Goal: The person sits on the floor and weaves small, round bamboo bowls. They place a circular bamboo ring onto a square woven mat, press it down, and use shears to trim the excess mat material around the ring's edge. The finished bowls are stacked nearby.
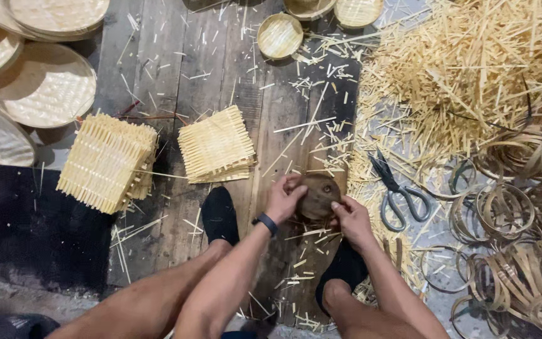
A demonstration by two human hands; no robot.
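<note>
Down at the bottom of the frame, two bare knees and forearms frame the work, with feet in black socks [219,215] planted on a floor of dark wooden planks [177,69]. Just above them, at lower centre, the left hand [283,198] and the right hand [352,220] close around a small round brown piece [318,196], seemingly a little woven bowl or a form for one. Both sets of fingers are curled onto its rim, the left from the left side, the right from below and to the right, so it is held between them just over the planks. A dark band [265,223] sits on the left wrist.

Right of the hands, a pair of scissors [398,188] lies open among loose splints. Its blades point up the frame, near the right hand, and a careless reach could likely catch a finger on them. Coiled bamboo hoops [509,213] crowd the right edge, and they look springy enough to snag a sleeve or foot.

Farther up, at centre left, two stacks of square woven mats [216,145] rest on the planks. Sharp offcuts scattered everywhere could probably prick a socked foot. At the upper right a big heap of bamboo strips [472,63] spreads out, and round woven trays [45,85] fill the upper left, with smaller baskets [279,36] at the top centre.
</note>
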